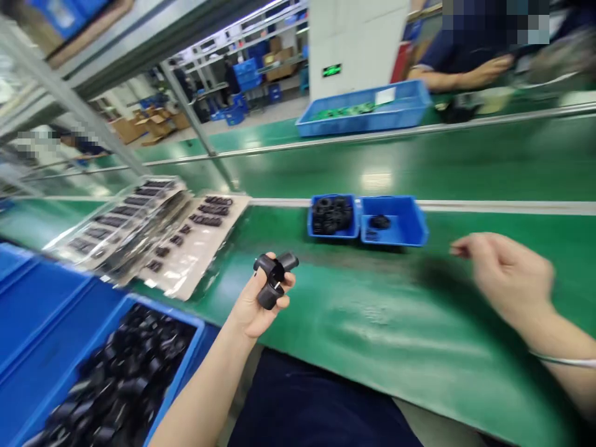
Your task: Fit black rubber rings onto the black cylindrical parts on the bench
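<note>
My left hand [261, 301] grips a black rubber Y-shaped fitting [274, 273] in its fingers, above the green belt surface [372, 310]. My right hand [507, 273] hovers over the belt at the right, fingers loosely together and slightly blurred, holding nothing. Ahead of it stand two small blue bins: one [333, 216] is packed with black rubber parts, and the other [393, 220] holds a few. A large blue crate [112, 366] of similar black parts sits at the lower left, near my left forearm.
Clear plastic blister trays [186, 239] with rows of small black parts lie on the belt at the left. Beyond a metal rail, a blue tray [363, 108] holds green circuit boards. A co-worker's hand [488, 69] is at the top right. Metal frame posts stand at the left.
</note>
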The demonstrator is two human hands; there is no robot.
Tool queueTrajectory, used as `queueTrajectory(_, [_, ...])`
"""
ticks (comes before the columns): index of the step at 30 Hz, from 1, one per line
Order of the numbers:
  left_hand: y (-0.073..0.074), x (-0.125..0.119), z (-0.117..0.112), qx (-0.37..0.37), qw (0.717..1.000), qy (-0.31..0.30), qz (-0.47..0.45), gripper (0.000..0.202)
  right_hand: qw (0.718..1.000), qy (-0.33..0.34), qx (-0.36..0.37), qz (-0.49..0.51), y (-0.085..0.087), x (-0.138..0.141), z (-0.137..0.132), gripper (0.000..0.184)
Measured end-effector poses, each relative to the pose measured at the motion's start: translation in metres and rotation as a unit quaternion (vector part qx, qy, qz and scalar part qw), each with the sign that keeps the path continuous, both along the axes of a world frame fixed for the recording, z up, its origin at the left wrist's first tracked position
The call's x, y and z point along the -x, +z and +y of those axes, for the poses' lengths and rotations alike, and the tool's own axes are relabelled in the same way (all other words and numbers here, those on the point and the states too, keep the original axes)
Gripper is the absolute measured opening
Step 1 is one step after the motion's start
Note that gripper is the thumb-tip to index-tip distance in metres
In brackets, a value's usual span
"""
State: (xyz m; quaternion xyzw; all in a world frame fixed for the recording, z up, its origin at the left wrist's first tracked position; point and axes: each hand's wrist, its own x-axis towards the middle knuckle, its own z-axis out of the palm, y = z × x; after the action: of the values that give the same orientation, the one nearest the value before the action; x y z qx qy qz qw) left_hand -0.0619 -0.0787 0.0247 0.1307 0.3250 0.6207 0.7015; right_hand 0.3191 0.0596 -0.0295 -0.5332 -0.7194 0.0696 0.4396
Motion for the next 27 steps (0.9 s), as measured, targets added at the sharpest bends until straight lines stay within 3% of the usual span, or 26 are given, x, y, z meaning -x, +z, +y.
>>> queueTrajectory(2, [-0.006, -0.033, 0.028, 0.009, 0.997, -0.077, -0.029, 0.044, 0.988, 0.111, 0.053, 0.093, 0.002, 0.002, -0.009, 0.028])
queueTrajectory(5, [-0.019, -0.078, 0.061, 0.018, 0.982, -0.186, -0.036, 0.045, 0.913, 0.315, 0.158, 0.207, 0.006, 0.024, -0.019, 0.038])
queueTrajectory(8, [-0.031, -0.113, 0.082, 0.028, 0.963, -0.267, -0.030, 0.046, 0.866, 0.394, 0.188, 0.242, 0.008, 0.039, -0.024, 0.050])
queueTrajectory(14, [-0.039, -0.142, 0.097, 0.039, 0.947, -0.318, -0.032, 0.048, 0.871, 0.379, 0.199, 0.242, 0.007, 0.027, -0.024, 0.034])
queueTrajectory(20, [-0.043, -0.142, 0.099, 0.059, 0.952, -0.298, -0.036, 0.054, 0.844, 0.337, 0.270, 0.318, 0.003, 0.030, -0.023, 0.032])
queueTrajectory(27, [-0.042, -0.135, 0.103, 0.056, 0.959, -0.278, -0.013, 0.041, 0.784, 0.271, 0.268, 0.490, 0.004, 0.033, -0.018, 0.026])
